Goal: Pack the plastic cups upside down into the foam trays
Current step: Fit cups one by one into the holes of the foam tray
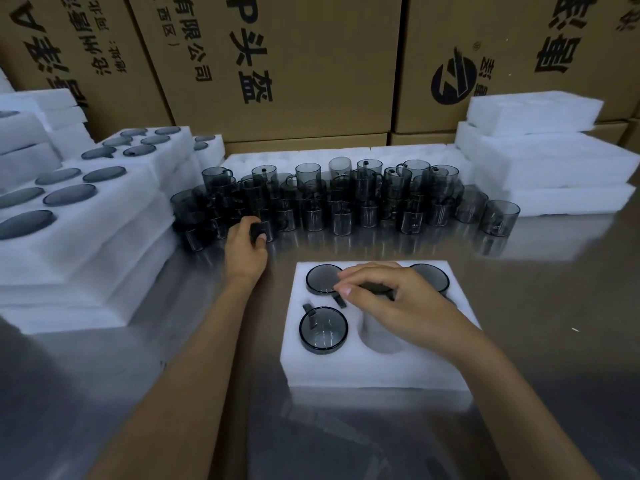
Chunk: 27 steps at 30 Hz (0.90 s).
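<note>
1. Lower centre of the frame: a foam tray (377, 372) lies on a metal table (554, 341), its long side running left to right. An upside-down cup (323, 329) fills the near-left pocket; the near-middle pocket (382, 336) is empty.
2. Over the tray's far row, the right hand (391, 299) has its fingers curled round a dark cup (375, 289), apparently seating it in the far-middle pocket. Seated cups flank it, one left (322, 278) and one right (433, 276).
3. Beyond the tray, up and left, the left hand (247, 249) closes its fingers on a loose cup (261, 232) at the near edge of the supply.
4. Judgement: the left hand is nearer the supply, the right nearer the pockets; the next cup must travel toward the viewer and rightward to the empty pocket.
5. Mid-frame: the cup cluster (346, 199) stretches left to right.
6. Left: filled trays (86, 220), stacked. Right: empty trays (547, 161).
7. Top: cartons (311, 64).
</note>
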Each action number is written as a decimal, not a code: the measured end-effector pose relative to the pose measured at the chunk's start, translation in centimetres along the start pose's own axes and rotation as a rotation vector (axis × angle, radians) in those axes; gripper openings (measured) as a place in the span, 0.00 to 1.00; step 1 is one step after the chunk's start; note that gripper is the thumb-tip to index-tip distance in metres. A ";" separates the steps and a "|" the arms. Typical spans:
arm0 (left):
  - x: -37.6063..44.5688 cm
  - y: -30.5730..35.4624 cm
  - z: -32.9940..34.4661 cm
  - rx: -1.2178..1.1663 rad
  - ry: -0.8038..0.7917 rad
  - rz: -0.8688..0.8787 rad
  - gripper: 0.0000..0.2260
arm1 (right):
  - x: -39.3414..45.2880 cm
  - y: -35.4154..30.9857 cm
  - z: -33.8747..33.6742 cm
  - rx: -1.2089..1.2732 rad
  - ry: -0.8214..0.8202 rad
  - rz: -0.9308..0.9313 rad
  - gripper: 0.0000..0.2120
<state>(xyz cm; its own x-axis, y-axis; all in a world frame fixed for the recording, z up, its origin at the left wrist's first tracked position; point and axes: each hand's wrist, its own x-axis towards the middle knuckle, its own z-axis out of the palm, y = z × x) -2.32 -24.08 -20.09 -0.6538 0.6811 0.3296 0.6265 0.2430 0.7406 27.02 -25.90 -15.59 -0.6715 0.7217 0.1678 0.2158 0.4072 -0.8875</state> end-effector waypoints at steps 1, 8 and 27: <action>-0.1 -0.1 0.0 -0.004 0.005 0.015 0.11 | 0.0 0.0 0.0 -0.004 0.000 0.000 0.06; -0.4 0.0 -0.4 -0.103 0.032 0.002 0.10 | -0.2 -0.4 -0.1 -0.012 -0.005 0.014 0.06; 3.0 0.4 0.5 0.013 0.280 0.045 0.30 | -0.1 0.1 0.0 -0.031 0.004 -0.003 0.05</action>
<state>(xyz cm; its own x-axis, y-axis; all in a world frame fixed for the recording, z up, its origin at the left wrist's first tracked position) -3.80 -21.55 -19.07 -0.7159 0.4746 0.5122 0.6618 0.2273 0.7144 27.10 -25.94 -15.66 -0.6696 0.7226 0.1719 0.2357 0.4261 -0.8734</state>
